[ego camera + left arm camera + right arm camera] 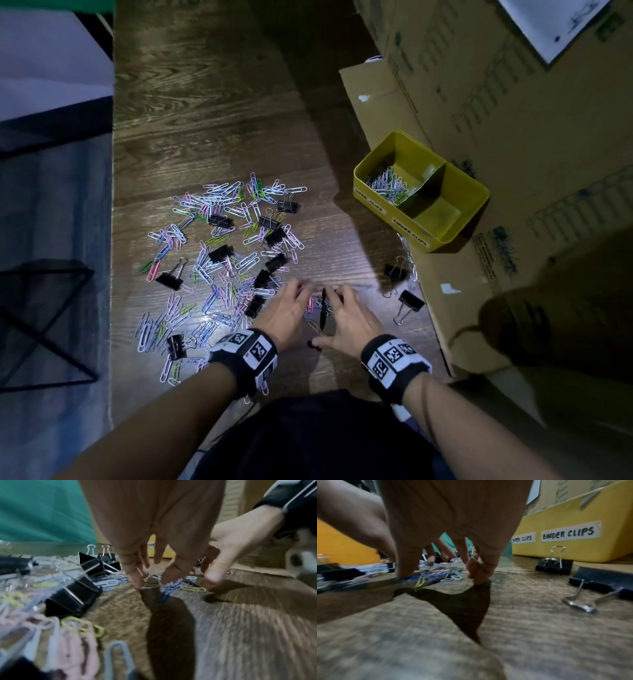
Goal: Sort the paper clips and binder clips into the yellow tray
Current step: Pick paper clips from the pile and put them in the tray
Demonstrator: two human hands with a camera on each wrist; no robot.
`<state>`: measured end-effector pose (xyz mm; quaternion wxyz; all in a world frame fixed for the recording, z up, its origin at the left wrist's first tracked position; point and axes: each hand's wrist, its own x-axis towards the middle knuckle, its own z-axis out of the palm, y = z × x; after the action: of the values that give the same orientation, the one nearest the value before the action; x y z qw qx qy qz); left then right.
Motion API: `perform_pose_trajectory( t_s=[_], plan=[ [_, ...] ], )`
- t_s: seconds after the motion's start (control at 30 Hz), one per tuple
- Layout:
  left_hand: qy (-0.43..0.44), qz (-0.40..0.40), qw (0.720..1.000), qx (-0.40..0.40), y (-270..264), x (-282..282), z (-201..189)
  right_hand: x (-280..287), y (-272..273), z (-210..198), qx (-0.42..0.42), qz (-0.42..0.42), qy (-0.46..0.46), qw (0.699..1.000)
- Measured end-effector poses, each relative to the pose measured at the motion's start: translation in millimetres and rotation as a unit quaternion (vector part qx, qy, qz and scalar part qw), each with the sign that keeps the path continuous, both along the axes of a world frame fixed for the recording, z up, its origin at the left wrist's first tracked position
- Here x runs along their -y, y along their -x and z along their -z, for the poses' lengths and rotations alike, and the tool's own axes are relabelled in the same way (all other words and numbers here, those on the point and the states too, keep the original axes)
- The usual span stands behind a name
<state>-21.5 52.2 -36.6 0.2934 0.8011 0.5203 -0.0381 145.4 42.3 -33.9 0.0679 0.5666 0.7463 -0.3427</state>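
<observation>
Wooden floor (212, 113); both hands (322, 315) rake paper clips (318, 306).

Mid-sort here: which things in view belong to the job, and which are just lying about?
Job:
- yellow tray
- paper clips scattered on the floor, some under both hands
- binder clips
- left hand, right hand

Lying about:
- cardboard boxes
- black wire rack
- white sheet

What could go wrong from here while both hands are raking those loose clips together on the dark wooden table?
1. The left hand and right hand crowd one small cluster of coloured wire paper clips, so black metal binder clips nearby might get swept in.
2. The divided yellow plastic tray has its binder-clip section empty; a mixed handful could land among the paper clips already there.
</observation>
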Motion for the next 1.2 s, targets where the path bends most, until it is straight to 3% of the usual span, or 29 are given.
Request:
perform_pose_trajectory(
  t_s=[0.13,0.33,0.53,0.7,0.83,1.07,1.2],
  plan=[
    [0.001,0.055,0.993,-0.1,-3,-3,10,10,11,1,0.024,0.007,-0.011,1.0],
    [0.007,0.041,0.998,-0.046,1,-2,17,-2,11,2,0.005,-0.005,0.007,1.0],
    [-0.014,0.027,0.997,0.069,15,-1,8,-7,8,2,-0.005,-0.015,0.004,1.0],
    [-0.002,0.052,0.998,-0.02,20,13,12,-7,6,5,-0.022,0.005,0.0,1.0],
    [0.057,-0.028,0.998,0.017,10,9,14,-7,6,6,-0.03,0.024,0.006,0.999],
    [-0.051,-0.007,0.994,0.095,22,9,15,-3,4,10,-0.026,0.018,-0.029,0.999],
    [-0.032,-0.015,0.999,0.003,11,23,10,-2,4,11,-0.032,0.018,-0.037,0.999]
  ],
)
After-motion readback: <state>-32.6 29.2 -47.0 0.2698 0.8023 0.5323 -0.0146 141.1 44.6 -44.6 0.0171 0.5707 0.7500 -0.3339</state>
